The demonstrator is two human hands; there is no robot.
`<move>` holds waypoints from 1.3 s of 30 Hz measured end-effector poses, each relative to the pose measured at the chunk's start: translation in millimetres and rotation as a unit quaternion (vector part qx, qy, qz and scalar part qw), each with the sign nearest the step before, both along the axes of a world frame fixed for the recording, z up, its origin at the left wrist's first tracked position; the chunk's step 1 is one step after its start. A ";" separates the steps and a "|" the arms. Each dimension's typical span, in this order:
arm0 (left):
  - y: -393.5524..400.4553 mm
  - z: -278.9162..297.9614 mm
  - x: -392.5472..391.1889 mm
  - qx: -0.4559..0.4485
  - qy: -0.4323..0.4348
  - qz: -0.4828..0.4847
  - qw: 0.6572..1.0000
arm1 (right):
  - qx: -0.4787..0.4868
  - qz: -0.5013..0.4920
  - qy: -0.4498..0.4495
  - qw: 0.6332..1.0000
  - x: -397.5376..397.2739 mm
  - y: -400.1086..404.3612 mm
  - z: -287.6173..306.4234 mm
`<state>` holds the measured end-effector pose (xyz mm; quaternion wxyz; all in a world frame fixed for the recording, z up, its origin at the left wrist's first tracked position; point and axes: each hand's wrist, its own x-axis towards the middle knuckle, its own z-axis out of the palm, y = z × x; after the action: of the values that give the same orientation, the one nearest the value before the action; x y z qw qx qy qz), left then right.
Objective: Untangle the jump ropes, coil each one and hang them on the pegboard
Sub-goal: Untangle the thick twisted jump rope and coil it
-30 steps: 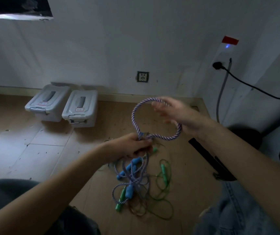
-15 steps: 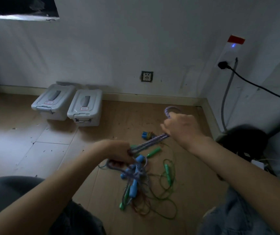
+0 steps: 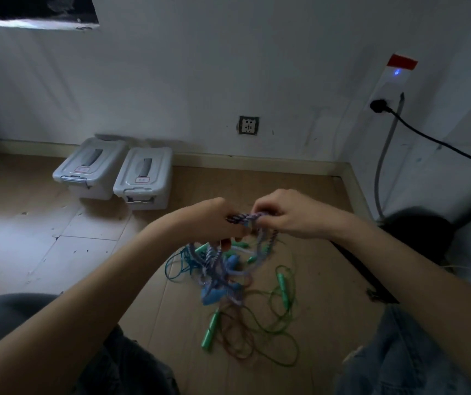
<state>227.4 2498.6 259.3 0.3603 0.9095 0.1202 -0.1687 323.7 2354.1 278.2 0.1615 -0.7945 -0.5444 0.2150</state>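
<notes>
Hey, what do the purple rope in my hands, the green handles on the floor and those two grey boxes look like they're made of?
Purple rope: looks like braided cord, matte, going by its twisted purple-and-white strands.
Green handles: probably smooth moulded plastic, with a faint sheen, though blurred.
Grey boxes: seemingly hard plastic, glossy lids with moulded handles and front latches.

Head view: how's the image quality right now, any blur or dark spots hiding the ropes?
Head view: dim overall, the brightest patch falling on the floor at left; wide-angle bending curves the baseboard; motion blur smears the tangle and the striped rope between the left hand and right hand; the right corner is in shadow.
</notes>
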 end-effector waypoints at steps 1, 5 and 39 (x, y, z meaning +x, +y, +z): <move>2.9 -3.9 -3.2 -0.006 0.018 -0.005 1.000 | 0.017 -0.013 -0.018 1.000 4.8 -1.1 2.2; 6.7 -36.2 -20.4 0.011 0.173 -0.026 0.984 | 0.192 -0.223 -0.082 0.952 30.5 -12.8 14.1; 4.7 33.8 -8.3 -0.099 -0.202 0.058 0.973 | 0.121 -0.077 0.111 0.983 -6.3 -0.7 14.5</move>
<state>219.1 2503.3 293.1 0.4750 0.8759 0.0798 0.0288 317.5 2353.4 292.7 0.3319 -0.7798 -0.4824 0.2218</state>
